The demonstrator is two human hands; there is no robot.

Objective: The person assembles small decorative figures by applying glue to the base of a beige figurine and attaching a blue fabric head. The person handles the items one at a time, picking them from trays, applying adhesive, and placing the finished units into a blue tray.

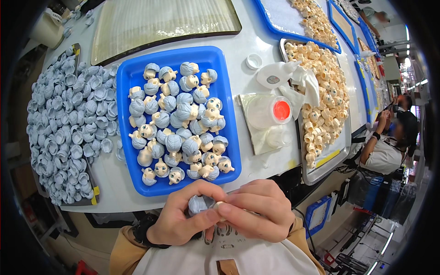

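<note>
Just past the table's front edge, my two hands meet in front of my apron. Curled around a pale blue doll hair piece (200,204), my left hand (180,221) holds it between thumb and forefinger. My right hand (262,211) pinches a small cream-coloured doll head part (219,205) against the hair piece; fingers cover most of it. Beyond them lies a blue tray (123,114) with many doll heads (173,143), cream faces with pale blue hair, lying at various angles.
Loose hair pieces (75,123) heap at the left. On the right, a metal tray (344,142) holds cream head parts (324,98). Between stand a white squeeze bottle (273,75), a clear container with red inside (266,112) and a white cloth (308,85). People are at far right.
</note>
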